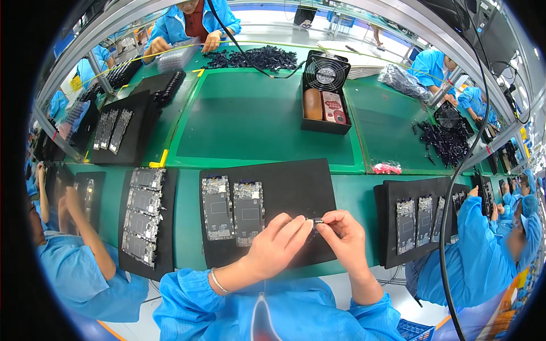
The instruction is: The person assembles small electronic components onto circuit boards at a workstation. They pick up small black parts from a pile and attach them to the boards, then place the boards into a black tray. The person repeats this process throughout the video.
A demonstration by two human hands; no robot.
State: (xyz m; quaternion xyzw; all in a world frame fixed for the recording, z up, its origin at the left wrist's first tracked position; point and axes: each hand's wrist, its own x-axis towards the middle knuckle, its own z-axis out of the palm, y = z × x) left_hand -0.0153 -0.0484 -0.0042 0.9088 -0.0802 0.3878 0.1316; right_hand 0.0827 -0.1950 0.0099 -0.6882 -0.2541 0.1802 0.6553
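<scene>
My left hand [280,241] and my right hand [344,237] meet over the right part of a black foam mat [296,184]. Between their fingertips they pinch a small dark part [314,221] with a light patch; its exact kind is too small to make out. Two circuit boards lie side by side on the mat, left of my hands: one board [217,209] at the mat's left edge, the other board [248,211] close to my left wrist. Both my hands are closed, thumbs and forefingers together.
Left stands a mat with several circuit boards [142,219]; right, another mat [388,227] with boards. Beyond my mat, a black box [324,124] with a fan [326,73] sits on the green table mat [244,125]. Dark small parts [250,58] are heaped farther back. Co-workers sit on both sides and opposite.
</scene>
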